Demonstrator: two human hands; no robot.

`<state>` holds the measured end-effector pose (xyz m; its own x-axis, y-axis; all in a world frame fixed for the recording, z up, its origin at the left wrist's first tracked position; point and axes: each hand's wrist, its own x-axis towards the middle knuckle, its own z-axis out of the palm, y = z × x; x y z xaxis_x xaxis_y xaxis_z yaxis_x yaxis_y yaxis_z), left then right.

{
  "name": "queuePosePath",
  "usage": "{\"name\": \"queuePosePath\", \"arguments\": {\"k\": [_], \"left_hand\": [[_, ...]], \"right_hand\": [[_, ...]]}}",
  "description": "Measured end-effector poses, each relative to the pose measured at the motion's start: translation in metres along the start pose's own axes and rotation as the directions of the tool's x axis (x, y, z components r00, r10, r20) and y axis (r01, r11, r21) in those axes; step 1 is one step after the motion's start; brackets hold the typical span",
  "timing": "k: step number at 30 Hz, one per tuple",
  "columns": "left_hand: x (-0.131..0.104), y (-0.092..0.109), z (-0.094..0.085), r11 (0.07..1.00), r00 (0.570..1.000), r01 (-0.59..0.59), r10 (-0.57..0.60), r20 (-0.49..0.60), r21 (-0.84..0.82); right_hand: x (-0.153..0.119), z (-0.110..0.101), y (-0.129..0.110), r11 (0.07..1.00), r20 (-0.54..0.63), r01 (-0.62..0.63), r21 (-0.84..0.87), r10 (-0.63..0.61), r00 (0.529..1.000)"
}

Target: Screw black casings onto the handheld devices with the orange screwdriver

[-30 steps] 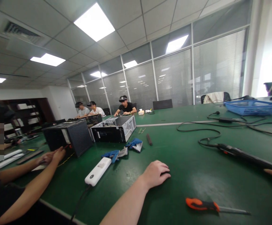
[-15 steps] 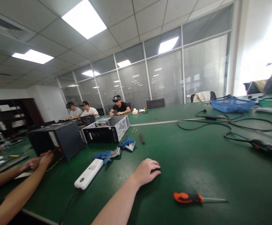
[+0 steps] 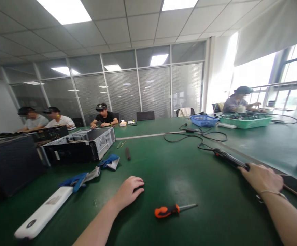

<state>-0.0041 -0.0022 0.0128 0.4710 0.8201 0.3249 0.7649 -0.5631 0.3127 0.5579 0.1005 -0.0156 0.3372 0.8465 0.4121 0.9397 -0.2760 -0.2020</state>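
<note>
My left hand (image 3: 130,192) lies palm down on the green table (image 3: 148,164). Its fingers are loosely stretched, with nothing in them. To its right is a screwdriver (image 3: 172,210) with an orange and black handle, its shaft pointing right. At the right, my right hand (image 3: 262,178) is closed around the near end of a long black corded device (image 3: 227,158). This device has a red spot near its cord, and my hand hides its near end. A pair of blue and grey gloves (image 3: 79,179) lies to the left, touching a white power strip (image 3: 47,210).
Opened computer cases (image 3: 74,150) stand at the left, with a dark bar (image 3: 128,153) nearby. A black cable (image 3: 174,138) loops across the table toward a blue basket (image 3: 204,120) and a green tray (image 3: 248,123). Several people sit around the tables.
The view has swung right. My right hand has come into view, closed on the black device. My left hand stays flat beside the screwdriver. The co-worker's hands at the left have left view.
</note>
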Motion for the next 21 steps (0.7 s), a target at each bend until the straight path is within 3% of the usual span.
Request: {"name": "queuePosePath", "arguments": {"k": [11, 21], "left_hand": [[-0.001, 0.011, -0.01, 1.0, 0.999, 0.027, -0.027, 0.035, 0.0], [-0.001, 0.007, -0.007, 1.0, 1.0, 0.009, -0.009, 0.017, -0.006]], "right_hand": [[0.002, 0.006, 0.001, 0.999, -0.057, 0.024, 0.038, -0.021, 0.998], [0.004, 0.007, -0.002, 0.999, -0.122, 0.034, 0.012, -0.032, 0.992]]}}
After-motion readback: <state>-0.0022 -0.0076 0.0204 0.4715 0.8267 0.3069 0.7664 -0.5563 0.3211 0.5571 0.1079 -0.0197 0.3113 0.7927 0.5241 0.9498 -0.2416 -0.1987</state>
